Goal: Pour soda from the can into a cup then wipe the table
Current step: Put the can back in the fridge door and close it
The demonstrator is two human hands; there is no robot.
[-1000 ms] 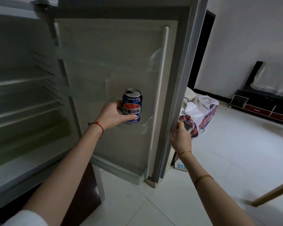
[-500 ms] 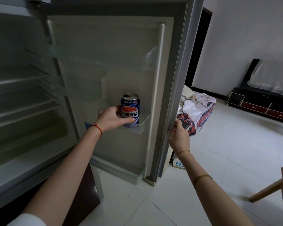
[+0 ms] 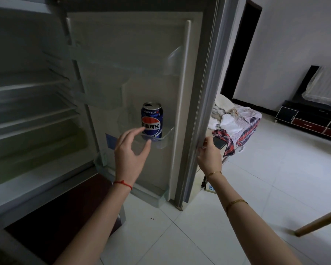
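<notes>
A blue soda can (image 3: 152,119) with a red and white logo stands upright in a clear shelf (image 3: 163,139) on the inside of the open fridge door (image 3: 134,73). Its top looks opened. My left hand (image 3: 131,152) hovers just in front of and below the can, fingers spread, holding nothing; one fingertip is near the can's lower left. My right hand (image 3: 208,155) grips the outer edge of the fridge door. No cup or cloth is in view.
The fridge interior (image 3: 27,111) with bare shelves fills the left. Beyond the door lies a pile of clothes (image 3: 235,125) on a low surface. A dark TV cabinet (image 3: 311,121) stands at the far right. A wooden chair leg (image 3: 317,222) juts in at the right over white floor tiles.
My left hand let go of the can, which now stands on the door shelf, and drew back with fingers spread. My right hand stays on the door edge.
</notes>
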